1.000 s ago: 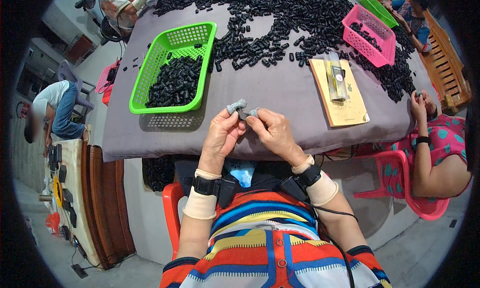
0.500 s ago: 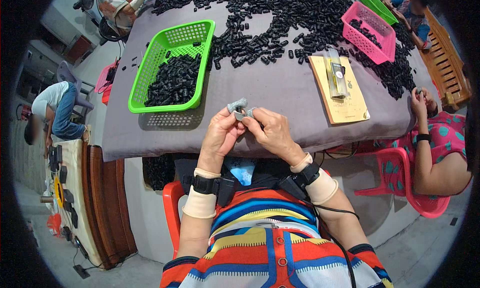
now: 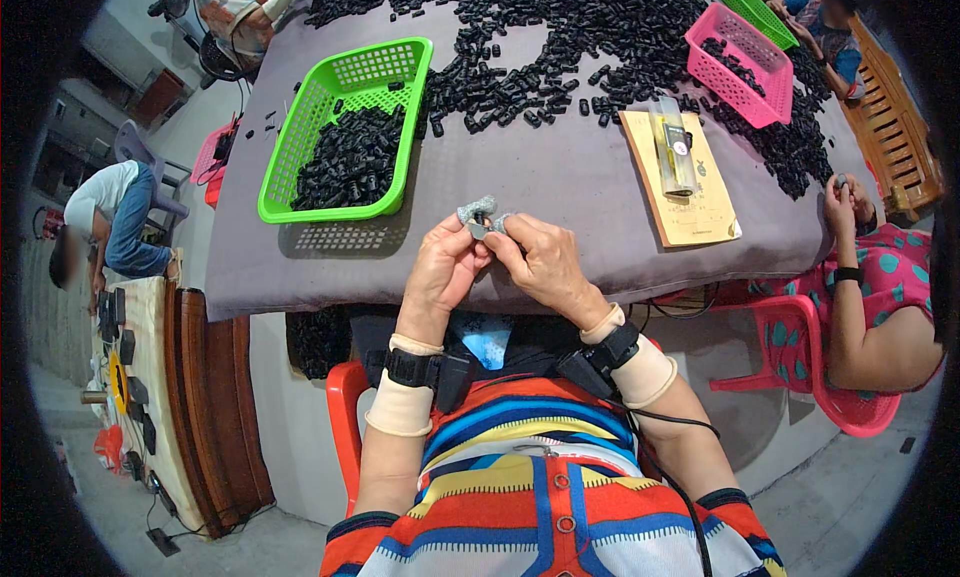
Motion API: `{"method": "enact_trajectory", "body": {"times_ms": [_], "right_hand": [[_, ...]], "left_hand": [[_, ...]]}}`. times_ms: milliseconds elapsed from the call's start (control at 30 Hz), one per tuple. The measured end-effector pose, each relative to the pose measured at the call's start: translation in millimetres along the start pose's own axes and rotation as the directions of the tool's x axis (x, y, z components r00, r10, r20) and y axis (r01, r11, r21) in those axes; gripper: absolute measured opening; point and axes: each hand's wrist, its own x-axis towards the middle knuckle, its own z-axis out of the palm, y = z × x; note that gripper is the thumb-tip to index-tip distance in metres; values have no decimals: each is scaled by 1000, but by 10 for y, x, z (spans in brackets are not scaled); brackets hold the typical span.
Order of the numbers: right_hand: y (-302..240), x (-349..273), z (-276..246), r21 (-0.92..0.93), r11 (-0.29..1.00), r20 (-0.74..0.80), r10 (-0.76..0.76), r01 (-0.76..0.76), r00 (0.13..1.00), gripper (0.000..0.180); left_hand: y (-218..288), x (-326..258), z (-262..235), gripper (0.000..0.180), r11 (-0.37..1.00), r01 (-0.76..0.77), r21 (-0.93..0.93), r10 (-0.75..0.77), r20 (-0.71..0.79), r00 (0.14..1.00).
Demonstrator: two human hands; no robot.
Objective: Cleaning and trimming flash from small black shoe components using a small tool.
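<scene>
I see both hands raised together at the near edge of the grey-covered table (image 3: 560, 187), just below the green basket (image 3: 345, 127), which I will use as my landmark. My left hand (image 3: 445, 272) has its fingers curled shut, with the fingertips pinching a small grey part (image 3: 477, 213) from the left side. My right hand (image 3: 545, 262) meets it from the other side, its fingers closed on the same grey part, so the piece sits gripped between the two hands, just off the lower right corner of the green basket and above the table edge. Whether it is one part or two joined pieces I cannot tell

The green basket holds a heap of small black parts (image 3: 350, 157). To its right and beyond it, a wide spread of loose black pieces (image 3: 560, 27) covers the cloth. Further right of the basket lies a tan card (image 3: 690, 202) with a clear oblong packet (image 3: 672, 145) on it, and past that a pink basket (image 3: 740, 52) with more black pieces inside. Far right of the green basket, another person's hands (image 3: 842, 199) work at the table's side
</scene>
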Motion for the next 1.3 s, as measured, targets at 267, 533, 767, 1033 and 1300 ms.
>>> {"method": "enact_trajectory", "body": {"times_ms": [267, 533, 767, 1033, 1300], "right_hand": [[7, -2, 45, -21, 1000, -22, -13, 12, 1000, 23], [-6, 8, 40, -54, 999, -16, -8, 7, 1000, 24], [-20, 1, 75, -101, 995, -40, -5, 1, 999, 24], [-25, 16, 59, -29, 1000, -82, -7, 5, 997, 25], [85, 49, 32, 199, 961, -140, 221, -191, 965, 28]], "left_hand": [[-4, -1, 0, 24, 1000, -1, 1, 1, 6, 1000], [-9, 10, 18, 23, 999, -11, 37, 11, -7, 1000], [-4, 12, 2, 23, 999, -6, 50, 7, -9, 1000], [-14, 15, 8, 22, 999, -7, 42, 7, -11, 1000], [-3, 21, -36, 22, 1000, -11, -10, 12, 87, 996]]}}
